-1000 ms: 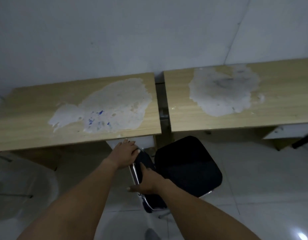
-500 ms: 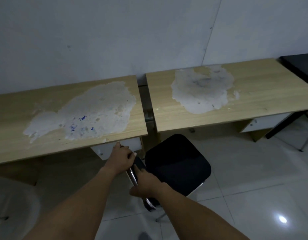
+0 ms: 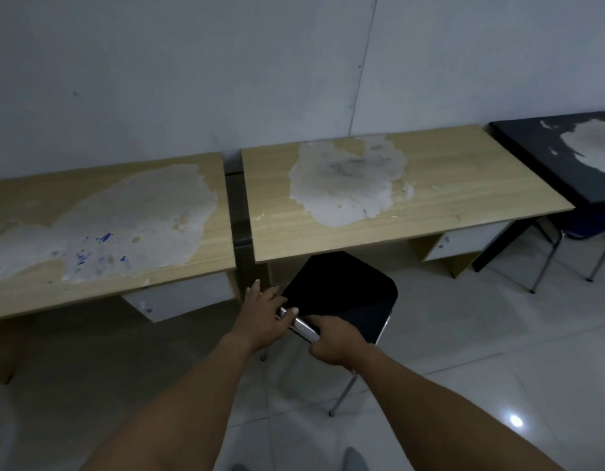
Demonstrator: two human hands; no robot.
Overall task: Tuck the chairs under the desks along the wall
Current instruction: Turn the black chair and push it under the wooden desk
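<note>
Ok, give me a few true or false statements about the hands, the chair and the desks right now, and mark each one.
1. Both hands, left hand and right hand, grip the black chair by its metal frame. True.
2. The chair is fully under the right wooden desk. False: only its far edge is under.
3. Both wooden desks have worn pale patches, including the left wooden desk. True.
4. A laptop sits on the black desk. False: nothing stands on the part in view.

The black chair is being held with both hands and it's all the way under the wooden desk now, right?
Not quite. The head view shows both hands, left hand and right hand, on the black chair, but only its far edge is under the wooden desk; most of the seat sticks out.
</note>
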